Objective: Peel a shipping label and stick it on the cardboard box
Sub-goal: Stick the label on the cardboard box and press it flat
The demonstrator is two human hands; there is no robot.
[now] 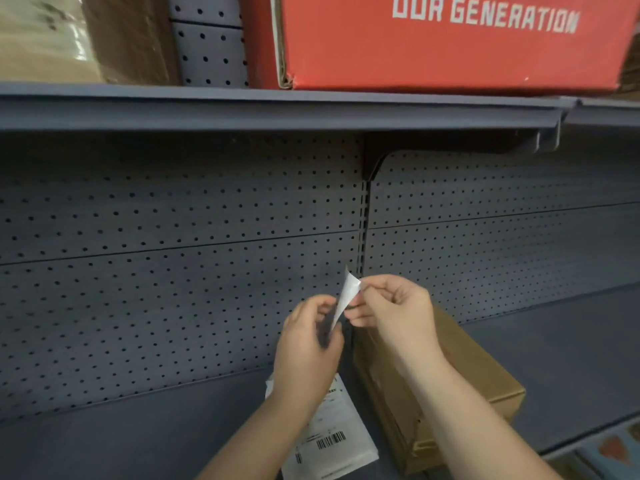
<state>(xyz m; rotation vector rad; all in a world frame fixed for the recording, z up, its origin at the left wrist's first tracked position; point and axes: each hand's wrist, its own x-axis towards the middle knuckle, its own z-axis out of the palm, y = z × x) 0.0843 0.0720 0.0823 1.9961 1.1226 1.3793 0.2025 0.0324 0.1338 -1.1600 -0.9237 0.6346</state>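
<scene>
A small white shipping label (346,295) is held up in front of the pegboard, curled and seen nearly edge-on. My left hand (308,344) pinches its lower part and my right hand (391,306) pinches its upper corner, so the sheet is bent between them. A plain brown cardboard box (485,372) lies on the grey shelf below my right wrist, partly hidden by my right forearm. Under my left forearm lie white label sheets (332,441) with barcodes.
The grey metal shelf (571,375) has a pegboard back (173,271). On the upper shelf (242,109) overhead stand a red box (450,46) with white lettering and a brown carton (135,36) at the left. A lower shelf edge with colourful items shows at the bottom right.
</scene>
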